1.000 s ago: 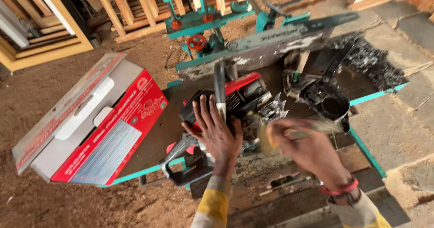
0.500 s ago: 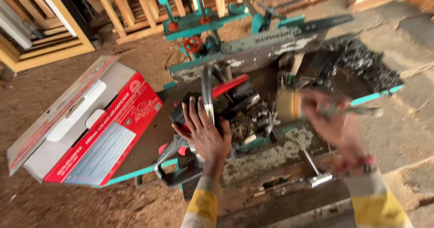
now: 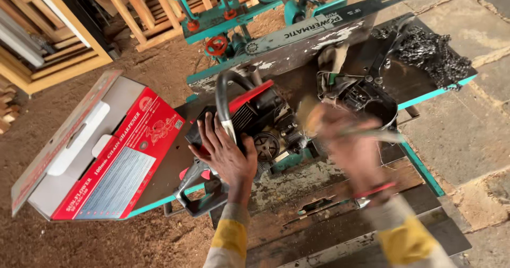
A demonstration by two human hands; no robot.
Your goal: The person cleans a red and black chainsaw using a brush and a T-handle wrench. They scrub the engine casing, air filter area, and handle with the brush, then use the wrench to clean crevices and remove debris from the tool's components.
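Currently, your left hand [image 3: 226, 153] lies flat and spread, fingers apart, on the red-and-black chainsaw body [image 3: 249, 122] at the centre of the frame, pressing near its curved front handle [image 3: 223, 95] without closing around it. The chainsaw body rests on the dark, worn surface [image 3: 297, 183], with its grey rear handle [image 3: 199, 191] overhanging the near edge at lower centre.

Your right hand [image 3: 348, 148] is right of centre and heavily blurred. It appears to hold a thin, pale, rod-like tool, but you cannot tell from this view whether the fingers are clamped on it or loose.

State of the work, as a judgement: the saw is partly disassembled. The guide bar [image 3: 372, 2] lies detached along the upper right of the frame. The loose saw chain [image 3: 430, 47] is piled at the upper right corner of the surface. A black side cover [image 3: 366, 95] lies just beyond your right hand, apart from the body. The exposed sprocket area [image 3: 265, 145] on the body faces you. Nothing is refitted yet: bar, chain and cover all remain off.

An open red carton [image 3: 106, 161] sits at the left of the frame, tilted partly off the surface.
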